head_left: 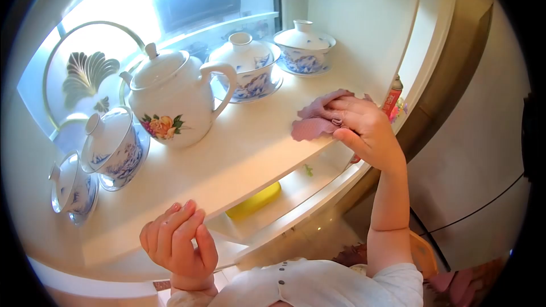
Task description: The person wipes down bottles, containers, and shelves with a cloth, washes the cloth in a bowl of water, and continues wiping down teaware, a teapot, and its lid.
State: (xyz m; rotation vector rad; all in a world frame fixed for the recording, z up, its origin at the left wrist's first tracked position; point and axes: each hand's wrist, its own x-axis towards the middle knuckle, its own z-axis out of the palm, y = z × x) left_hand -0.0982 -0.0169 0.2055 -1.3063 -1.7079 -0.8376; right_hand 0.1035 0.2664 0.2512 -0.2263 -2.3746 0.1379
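Observation:
My right hand (364, 128) presses a dusty-pink cloth (315, 125) onto the shelf board (250, 156) near its right end, its fingers closed over the folds. My left hand (179, 239) hovers by the board's front edge at the lower left. Its fingers are loosely curled together, with nothing visible in them. Between the hands, farther back, stands a white teapot (176, 99) with a painted flower. Blue-and-white lidded bowls on saucers surround it: one behind its handle (247, 71), one at the back right (305, 54), and two tilted-looking ones at the left (116, 156) (74, 193).
A round-framed ornament with a gold leaf (88, 77) stands behind the teapot by the bright window. Below the board, a yellow object (253, 202) lies on a lower shelf. A red can (392, 99) stands beyond the right side panel, near the curved cabinet edge (443, 74).

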